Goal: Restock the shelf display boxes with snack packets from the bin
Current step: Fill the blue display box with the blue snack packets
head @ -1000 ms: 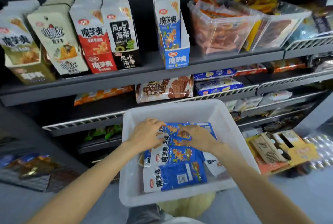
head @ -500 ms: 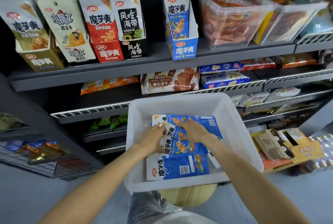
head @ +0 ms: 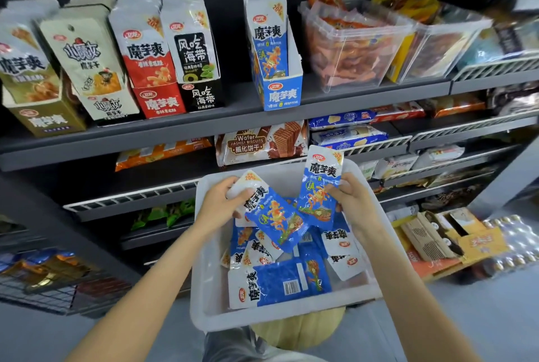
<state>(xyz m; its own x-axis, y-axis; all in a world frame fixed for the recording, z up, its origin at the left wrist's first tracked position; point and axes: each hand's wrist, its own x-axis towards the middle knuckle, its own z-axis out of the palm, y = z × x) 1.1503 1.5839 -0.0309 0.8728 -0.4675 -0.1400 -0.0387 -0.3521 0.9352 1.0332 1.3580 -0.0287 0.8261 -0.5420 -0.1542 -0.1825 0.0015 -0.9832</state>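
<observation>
Where the top shelf (head: 221,128) begins at the far left, five upright display boxes stand: olive box (head: 43,119), cream box (head: 109,108), red box (head: 159,100) and black box (head: 202,96) side by side in a row, each packed with matching tall white-topped packets, then, apart from them across a gap, the blue display box (head: 281,93), blue and white with Chinese lettering, holding a few upright blue packets with room behind its low front lip. Right of it stand two clear plastic tubs (head: 350,49) of orange and yellow snacks. One shelf lower lie orange packs, a brown wafer biscuit pack (head: 261,143) and blue cracker packs (head: 348,135). Below and in front sits the white bin (head: 204,274), holding a loose heap of flat blue-and-white snack packets (head: 280,283); one lies back up, showing a barcode. Left hand (head: 217,205) grasps a tilted packet (head: 272,213) by its white top, thumb over the front, above the heap. Right hand (head: 354,201) pinches a second packet (head: 319,186) at its side edge, held upright, its top raised past the bin's far rim; its lower corner overlaps the left packet. Both packets show a white header, orange corner flash and orange figure on blue. Far right, on the floor, cardboard cartons (head: 431,236).
</observation>
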